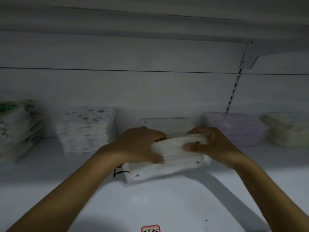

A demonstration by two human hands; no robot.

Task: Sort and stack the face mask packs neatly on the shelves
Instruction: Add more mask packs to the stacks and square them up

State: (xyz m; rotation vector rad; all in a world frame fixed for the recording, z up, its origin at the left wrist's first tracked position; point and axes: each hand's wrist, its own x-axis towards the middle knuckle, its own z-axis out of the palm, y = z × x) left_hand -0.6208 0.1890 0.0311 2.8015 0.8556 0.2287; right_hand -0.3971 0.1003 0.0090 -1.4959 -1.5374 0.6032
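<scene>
The left hand is curling over the left end of a bundle of white mask packs, knuckles up and thumb pressing down at the near edge. The right hand is gripping the bundle's right end, thumb lying across the top face and fingers wrapping round the far side. Both forearms are reaching forward from the lower corners and converging on the bundle. The bundle is sitting tilted, its right end raised, on a low white stack lying on the white shelf. Behind, along the back panel, a patterned stack is standing to the left, a green-printed stack further left, a lilac stack to the right and a pale yellow stack beyond it. A red-bordered label is showing at the shelf's near edge.
</scene>
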